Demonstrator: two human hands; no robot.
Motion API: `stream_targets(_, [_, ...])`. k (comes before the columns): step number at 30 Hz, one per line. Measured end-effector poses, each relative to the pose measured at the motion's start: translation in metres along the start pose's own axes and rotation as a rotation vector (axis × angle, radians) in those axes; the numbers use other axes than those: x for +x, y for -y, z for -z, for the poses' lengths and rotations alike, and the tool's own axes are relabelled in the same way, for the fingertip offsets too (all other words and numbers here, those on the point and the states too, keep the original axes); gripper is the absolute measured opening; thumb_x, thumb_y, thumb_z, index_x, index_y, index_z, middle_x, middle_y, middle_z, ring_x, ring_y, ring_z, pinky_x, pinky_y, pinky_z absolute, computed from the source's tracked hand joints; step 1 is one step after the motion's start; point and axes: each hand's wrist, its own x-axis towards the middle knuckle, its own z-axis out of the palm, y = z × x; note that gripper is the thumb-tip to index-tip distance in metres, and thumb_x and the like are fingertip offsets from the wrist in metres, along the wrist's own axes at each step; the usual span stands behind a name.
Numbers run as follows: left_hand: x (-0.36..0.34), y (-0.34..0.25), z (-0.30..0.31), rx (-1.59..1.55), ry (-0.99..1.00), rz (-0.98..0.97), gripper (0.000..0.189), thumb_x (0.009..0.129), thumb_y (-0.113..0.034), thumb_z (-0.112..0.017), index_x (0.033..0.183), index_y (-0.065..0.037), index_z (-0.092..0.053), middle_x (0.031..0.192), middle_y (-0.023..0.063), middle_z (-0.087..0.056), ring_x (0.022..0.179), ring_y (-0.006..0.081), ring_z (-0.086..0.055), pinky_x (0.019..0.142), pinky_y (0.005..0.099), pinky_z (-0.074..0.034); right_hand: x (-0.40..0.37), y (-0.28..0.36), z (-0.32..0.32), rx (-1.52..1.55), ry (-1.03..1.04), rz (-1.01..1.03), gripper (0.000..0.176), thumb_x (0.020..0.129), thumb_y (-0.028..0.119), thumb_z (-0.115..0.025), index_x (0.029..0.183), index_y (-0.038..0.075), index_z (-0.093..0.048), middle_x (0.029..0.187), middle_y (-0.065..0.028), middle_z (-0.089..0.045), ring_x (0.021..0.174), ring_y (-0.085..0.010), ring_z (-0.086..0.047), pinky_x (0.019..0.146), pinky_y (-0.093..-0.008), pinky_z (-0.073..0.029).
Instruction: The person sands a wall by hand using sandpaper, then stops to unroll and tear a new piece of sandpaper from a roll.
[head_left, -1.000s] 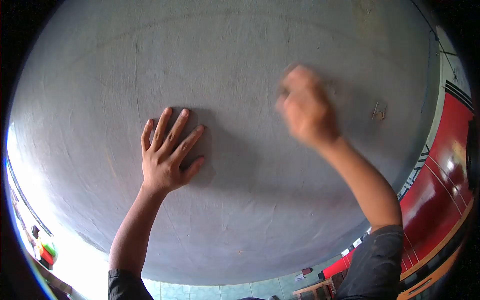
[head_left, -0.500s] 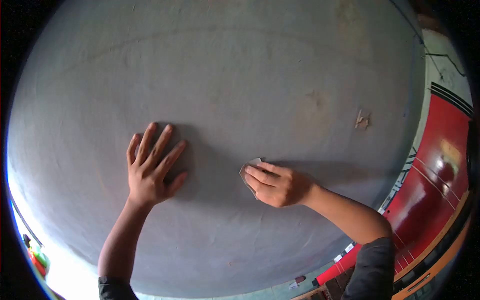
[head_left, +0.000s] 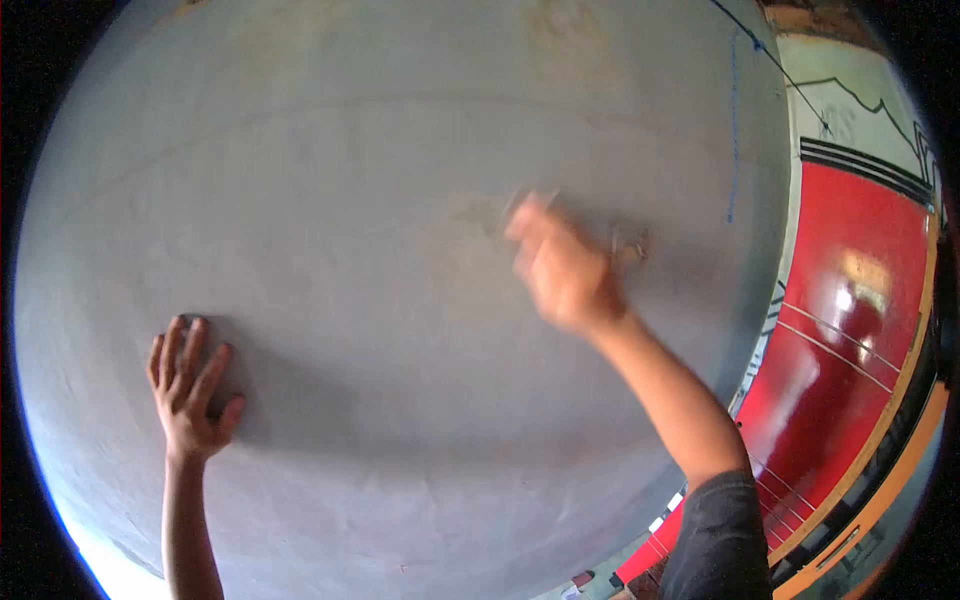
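Observation:
A large grey wall [head_left: 380,260] fills most of the view. At the lower left, my left hand [head_left: 192,390] lies flat against it with the fingers spread, holding nothing. My right hand [head_left: 562,262] is higher up, right of centre, and blurred by motion. Its fingers are closed on a thin sheet [head_left: 548,197], of which only a smeared edge shows above the fingertips. Just right of that hand is a chipped patch [head_left: 632,246] in the wall. Brownish stains mark the wall near its top.
A glossy red panel [head_left: 860,270] with black stripes above it stands at the right, beside an orange-edged frame [head_left: 865,515]. A dark cable [head_left: 780,65] runs down at the upper right. Bright light shows at the lower left.
My right hand has moved up the wall with the sheet, near the chipped patch. The view has shifted right, and my left hand, still flat and spread, appears lower and farther left.

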Motion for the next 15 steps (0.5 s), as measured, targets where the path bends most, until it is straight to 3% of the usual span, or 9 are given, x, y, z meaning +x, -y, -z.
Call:
stream_targets(2, [0.006, -0.009, 0.004, 0.055, 0.005, 0.017, 0.053, 0.096, -0.052, -0.057, 0.141, -0.024, -0.06, 0.157, 0.0085, -0.046, 0.149, 0.0351, -0.035, 0.12, 0.0612, -0.025, 0.011, -0.043, 0.022, -0.104, 0.001, -0.483, 0.006, 0.094, 0.008, -0.065, 0.093, 0.002, -0.064, 0.12, -0.0136, -0.071, 0.115, -0.0297, -0.068, 0.093, -0.0382, -0.06])
stream_targets(5, [0.031, -0.038, 0.008, 0.045, 0.034, 0.068, 0.053, 0.098, -0.05, -0.056, 0.143, -0.024, -0.057, 0.16, 0.0086, -0.042, 0.15, 0.035, -0.033, 0.118, 0.0626, -0.027, -0.006, -0.051, 0.027, -0.028, 0.031, -0.11, 0.005, 0.092, 0.007, -0.067, 0.09, 0.002, -0.065, 0.119, -0.0144, -0.071, 0.117, -0.0279, -0.067, 0.094, -0.0377, -0.06])
stream_targets(6, [0.038, -0.05, 0.011, 0.043, 0.048, 0.09, 0.052, 0.098, -0.05, -0.056, 0.144, -0.023, -0.057, 0.16, 0.0086, -0.041, 0.15, 0.0349, -0.033, 0.117, 0.0626, -0.028, -0.016, -0.052, 0.031, 0.005, 0.084, 0.007, 0.006, 0.086, 0.003, -0.072, 0.09, 0.002, -0.067, 0.124, -0.0102, -0.071, 0.12, -0.025, -0.067, 0.095, -0.0362, -0.059])
stream_targets(8, [0.065, -0.082, 0.013, 0.027, -0.002, 0.06, 0.053, 0.096, -0.048, -0.061, 0.142, -0.024, -0.058, 0.161, 0.0094, -0.039, 0.151, 0.0345, -0.031, 0.118, 0.0622, -0.027, -0.039, -0.075, 0.038, 0.019, 0.086, 0.116, 0.005, 0.085, 0.001, -0.07, 0.085, 0.002, -0.065, 0.126, -0.0096, -0.07, 0.118, -0.0241, -0.068, 0.095, -0.0354, -0.06])
stream_targets(10, [0.089, -0.116, 0.012, 0.068, -0.022, 0.025, 0.054, 0.094, -0.048, -0.064, 0.142, -0.024, -0.059, 0.161, 0.0099, -0.04, 0.151, 0.0344, -0.03, 0.118, 0.0621, -0.026, -0.063, -0.116, 0.061, -0.044, 0.004, -0.021, 0.006, 0.084, -0.001, -0.068, 0.083, 0.002, -0.063, 0.126, -0.01, -0.07, 0.114, -0.0228, -0.07, 0.09, -0.0348, -0.061])
stream_targets(11, [0.1, -0.135, 0.012, 0.032, -0.05, 0.016, 0.052, 0.092, -0.047, -0.065, 0.139, -0.024, -0.062, 0.161, 0.0094, -0.04, 0.152, 0.034, -0.029, 0.119, 0.0616, -0.025, -0.085, -0.139, 0.072, -0.056, 0.031, -0.235, 0.018, 0.087, 0.004, -0.067, 0.105, 0.003, -0.067, 0.124, -0.0113, -0.071, 0.1, -0.0218, -0.073, 0.078, -0.0348, -0.063])
stream_targets(12, [0.111, -0.149, 0.014, 0.035, -0.046, -0.012, 0.051, 0.092, -0.047, -0.066, 0.137, -0.024, -0.063, 0.16, 0.0092, -0.041, 0.151, 0.034, -0.029, 0.119, 0.0615, -0.025, -0.109, -0.167, 0.085, -0.141, 0.07, -0.331, 0.028, 0.087, 0.005, -0.067, 0.115, 0.005, -0.066, 0.126, -0.0105, -0.07, 0.093, -0.0231, -0.074, 0.073, -0.0348, -0.061])
stream_targets(13, [0.12, -0.164, 0.014, 0.037, -0.046, -0.035, 0.05, 0.091, -0.046, -0.066, 0.136, -0.024, -0.064, 0.16, 0.009, -0.042, 0.151, 0.0339, -0.03, 0.119, 0.0614, -0.025, -0.131, -0.187, 0.096, -0.228, 0.069, -0.459, 0.028, 0.088, 0.004, -0.067, 0.116, 0.003, -0.066, 0.127, -0.0115, -0.069, 0.099, -0.0251, -0.073, 0.077, -0.0362, -0.061])
stream_targets(15, [0.142, -0.197, 0.021, 0.011, -0.011, -0.075, 0.052, 0.094, -0.048, -0.064, 0.141, -0.025, -0.059, 0.162, 0.0079, -0.038, 0.152, 0.034, -0.027, 0.119, 0.0615, -0.024, -0.165, -0.185, 0.099, -0.21, -0.017, -0.358, 0.027, 0.088, 0.004, -0.065, 0.116, 0.002, -0.067, 0.125, -0.0122, -0.07, 0.099, -0.0261, -0.073, 0.079, -0.0363, -0.061])
